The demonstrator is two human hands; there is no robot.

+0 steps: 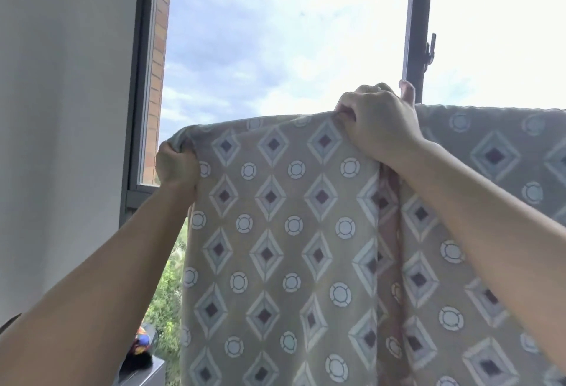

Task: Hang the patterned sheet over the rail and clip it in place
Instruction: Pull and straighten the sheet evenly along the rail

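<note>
A beige patterned sheet [275, 232] with diamonds and circles hangs in front of an open window. Its top edge drapes over a rail that the fabric hides. My left hand [176, 165] grips the sheet's upper left corner in a fist. My right hand [376, 128] holds the top edge further right, fingers curled into the fabric, the thumb sticking up behind. A vertical fold runs down below my right wrist. No clip is visible.
The dark window frame [137, 79] and a white wall [61, 110] stand at the left, a brick wall outside. A window handle [430, 51] sits on the middle post. A colourful object [141, 346] lies on the sill at the lower left. Trees show below.
</note>
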